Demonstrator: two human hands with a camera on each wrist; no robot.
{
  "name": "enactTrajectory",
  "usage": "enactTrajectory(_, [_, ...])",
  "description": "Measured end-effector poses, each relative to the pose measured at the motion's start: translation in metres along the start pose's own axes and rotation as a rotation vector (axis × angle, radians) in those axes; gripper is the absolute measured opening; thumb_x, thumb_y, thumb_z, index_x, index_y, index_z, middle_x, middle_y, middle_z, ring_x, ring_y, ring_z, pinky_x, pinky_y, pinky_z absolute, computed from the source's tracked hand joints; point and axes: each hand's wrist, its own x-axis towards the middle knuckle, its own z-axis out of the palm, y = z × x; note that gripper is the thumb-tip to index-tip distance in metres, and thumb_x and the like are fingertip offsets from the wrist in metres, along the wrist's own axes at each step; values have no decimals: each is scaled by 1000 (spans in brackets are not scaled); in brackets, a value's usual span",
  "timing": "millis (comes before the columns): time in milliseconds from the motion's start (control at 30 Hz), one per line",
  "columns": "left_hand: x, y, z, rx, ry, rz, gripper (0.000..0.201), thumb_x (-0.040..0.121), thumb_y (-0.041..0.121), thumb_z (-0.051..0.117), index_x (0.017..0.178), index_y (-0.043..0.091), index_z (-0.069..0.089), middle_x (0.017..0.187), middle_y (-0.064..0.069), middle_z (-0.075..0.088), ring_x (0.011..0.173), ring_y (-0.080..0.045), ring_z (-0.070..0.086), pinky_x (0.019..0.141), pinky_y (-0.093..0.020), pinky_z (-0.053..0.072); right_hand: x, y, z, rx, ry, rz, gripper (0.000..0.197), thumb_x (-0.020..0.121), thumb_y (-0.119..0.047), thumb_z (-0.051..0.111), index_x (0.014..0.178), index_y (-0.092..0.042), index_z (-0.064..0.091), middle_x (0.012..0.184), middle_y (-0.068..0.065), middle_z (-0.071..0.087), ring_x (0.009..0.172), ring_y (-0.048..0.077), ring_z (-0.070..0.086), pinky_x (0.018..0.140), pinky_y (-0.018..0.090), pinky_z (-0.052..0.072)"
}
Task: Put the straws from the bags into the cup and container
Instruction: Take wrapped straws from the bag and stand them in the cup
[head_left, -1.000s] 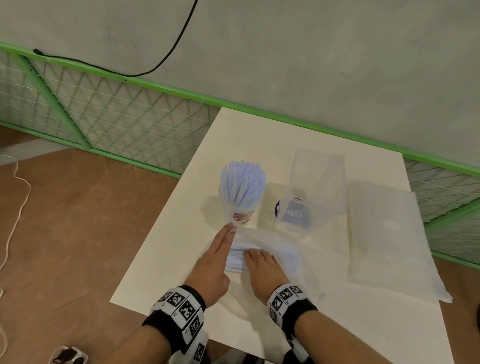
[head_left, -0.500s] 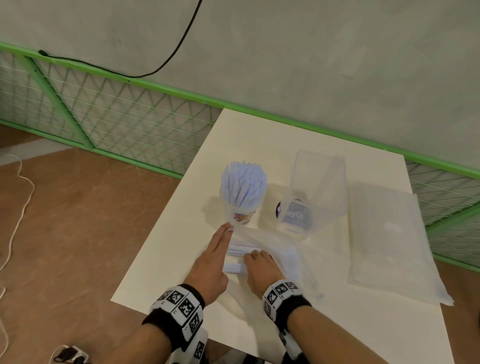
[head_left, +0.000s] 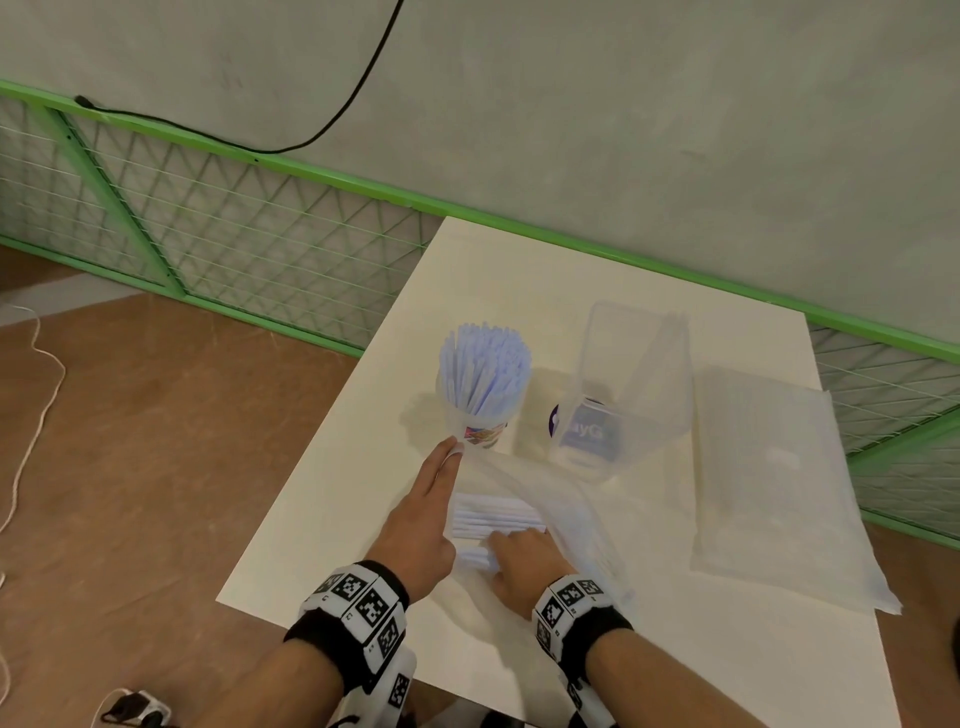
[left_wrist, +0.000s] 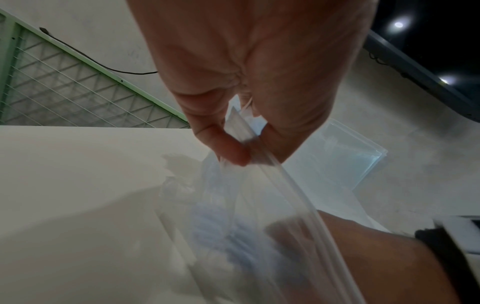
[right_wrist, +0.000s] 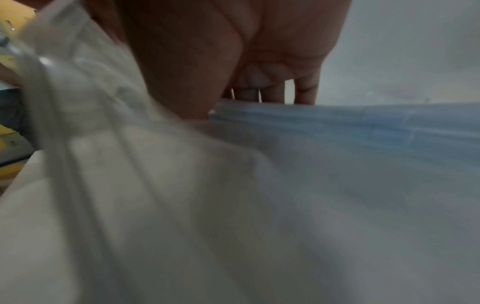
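A cup (head_left: 480, 434) packed with pale blue straws stands mid-table, and a clear plastic container (head_left: 631, 384) stands to its right. In front of them lies a clear zip bag (head_left: 566, 499) holding more straws (head_left: 493, 514). My left hand (head_left: 452, 453) pinches the bag's zip rim (left_wrist: 240, 128) between thumb and fingers, holding the mouth up. My right hand (head_left: 498, 545) reaches inside the bag. Its fingers (right_wrist: 272, 92) and thumb close around the straw bundle (right_wrist: 363, 121). The bag film (right_wrist: 130, 164) blurs most of the right wrist view.
A second flat clear bag (head_left: 774, 483) lies at the table's right side. The white table (head_left: 545, 280) ends at a green mesh fence (head_left: 208, 228) and a grey wall. To the left is brown floor with a white cord (head_left: 31, 415).
My right hand has drawn back toward me inside the bag, and more of the straw bundle shows between my hands. The left hand keeps its place at the bag's rim.
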Motion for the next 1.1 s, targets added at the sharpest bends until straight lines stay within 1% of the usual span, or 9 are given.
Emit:
enactTrajectory(200, [-1,-2,2,35,7,12,103,69,-14,48,155,28,9,156,31,-11,104,-9,54,76,-29,53,1,11,11,78,65,46,44,93,-14,44,137,-14,38,125,10,58,117,31,50,100,41,37])
enactTrajectory(433, [-5,-4,4,36,5,16,104,70,-14,49,155,30,8,155,33,-12,102,-6,53,72,-24,52,4,12,16,15,65,78,35,95,-15,42,130,-17,46,124,8,57,118,29,49,103,42,35])
enactTrajectory(567, [-6,-6,4,32,9,17,104,70,-14,49,155,30,8,155,32,-12,102,-6,52,69,-19,49,3,10,13,27,83,50,36,93,-21,48,128,-13,48,129,8,50,124,27,42,107,41,33])
enactTrajectory(633, [-7,-7,4,32,13,14,104,70,-14,49,155,31,8,155,33,-12,102,-9,54,68,-20,49,-1,9,12,113,131,46,38,92,-27,49,127,-12,47,129,8,48,123,26,42,104,36,36])
enactTrajectory(733, [-8,-10,4,30,20,17,104,69,-14,48,155,29,9,157,31,-9,99,-5,51,68,-14,47,-17,11,6,291,187,105,32,89,-35,49,116,-18,47,115,4,57,108,24,53,84,33,42])
enactTrajectory(833, [-9,-11,4,18,20,13,103,70,-15,48,155,28,10,157,30,-9,100,-2,47,66,-6,40,-35,13,-4,428,346,79,15,85,-40,57,87,-31,46,79,-8,57,74,17,52,65,29,37])
enactTrajectory(900, [-8,-11,5,11,20,10,103,70,-15,48,155,29,10,157,31,-8,99,-4,49,67,-10,42,-47,11,-8,649,476,28,27,82,-36,65,69,-30,42,60,-11,45,58,8,42,57,25,35])
enactTrajectory(1000, [-8,-12,7,8,24,16,102,71,-16,48,155,27,11,158,29,-6,102,-5,50,64,-5,39,-61,4,-19,1007,579,69,32,82,-26,74,63,-16,50,61,5,47,56,7,39,57,22,36])
enactTrajectory(1100, [-6,-12,8,6,29,26,102,71,-16,49,155,26,10,159,27,-6,110,-10,52,65,-7,40,-66,-4,-25,1179,593,97,19,78,-19,76,67,-19,61,71,4,63,66,14,57,66,28,47])
